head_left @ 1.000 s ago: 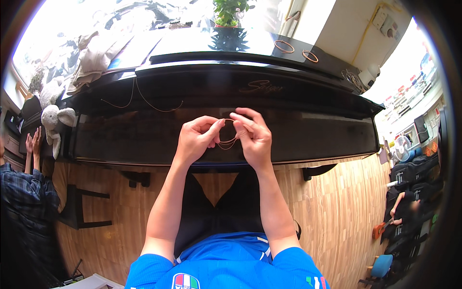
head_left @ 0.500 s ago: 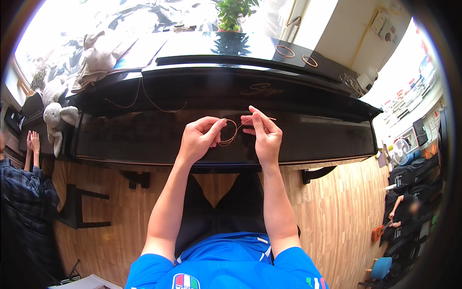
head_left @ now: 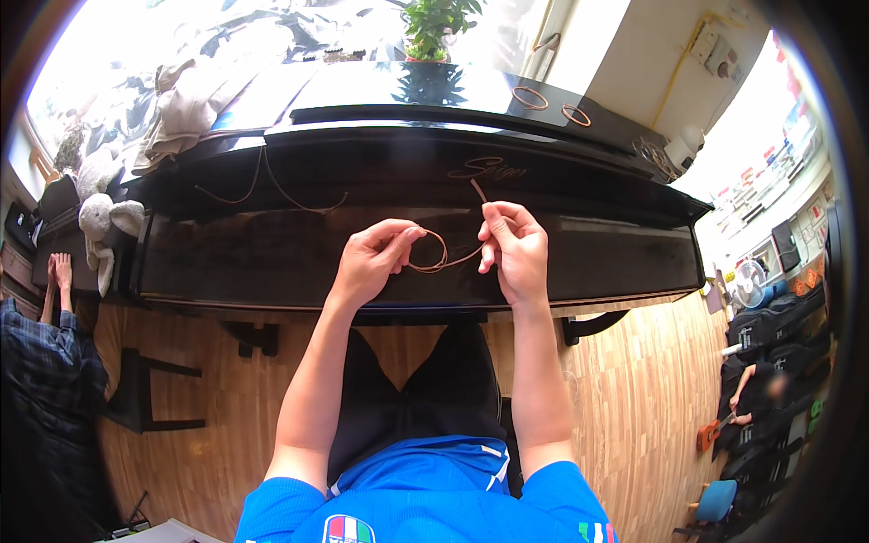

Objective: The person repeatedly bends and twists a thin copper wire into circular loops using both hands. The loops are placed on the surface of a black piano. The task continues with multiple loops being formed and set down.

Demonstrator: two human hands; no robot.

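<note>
Above the closed lid of a black piano [head_left: 244,258], both my hands hold one thin brown cord [head_left: 444,252]. My left hand [head_left: 367,262] pinches it between thumb and forefinger, where it forms a small round loop. From the loop the cord runs right to my right hand [head_left: 518,253]. That hand is closed on it, thumb against fingers, and a short free end points up above the fingertips. Exactly how the strands cross at the loop's lower right is too fine to tell.
Two brown rings of cord [head_left: 530,98] lie on the piano top, behind them a potted plant [head_left: 433,32]. Another thin cord [head_left: 299,201] hangs at the left, near a grey plush toy [head_left: 101,217]. A person's hands [head_left: 61,271] rest far left; another person holds a small guitar [head_left: 709,435] at right.
My right hand has moved right and turned, drawing the cord out from the loop. The free end now points up instead of right. My left hand has hardly moved.
</note>
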